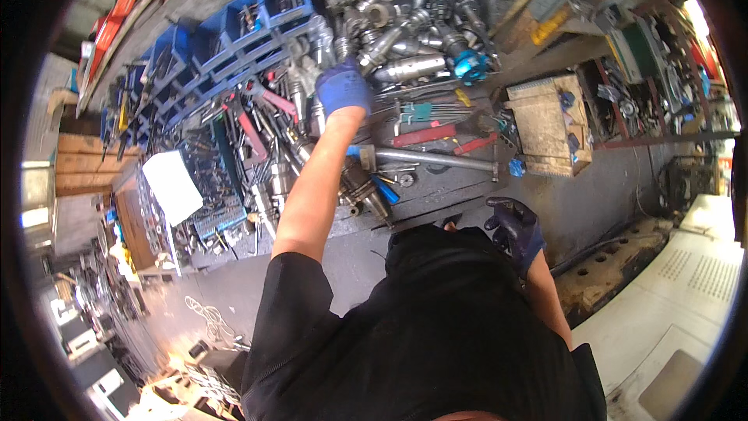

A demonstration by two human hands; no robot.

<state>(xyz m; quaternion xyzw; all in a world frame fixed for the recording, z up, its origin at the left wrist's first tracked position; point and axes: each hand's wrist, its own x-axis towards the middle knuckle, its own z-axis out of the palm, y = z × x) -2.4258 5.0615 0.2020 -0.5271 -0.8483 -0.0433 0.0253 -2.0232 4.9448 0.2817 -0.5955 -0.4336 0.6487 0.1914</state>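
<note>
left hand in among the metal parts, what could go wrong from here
The left hand reaches into the pile of metal parts, which lie heaped on one another, so a piece might slip and pinch the fingers.
The cone-shaped part lies near the front edge of the bench; a bump could perhaps roll it off.
The left forearm crosses low over crowded tools and might catch one.

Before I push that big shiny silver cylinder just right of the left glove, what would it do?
The silver cylinder would probably feel stiff and heavy for its size, because it looks like metal. Its rounded side suggests it could roll, though the metal parts crowded behind it might stop it. Its smooth, shiny surface may be slippery.
</note>
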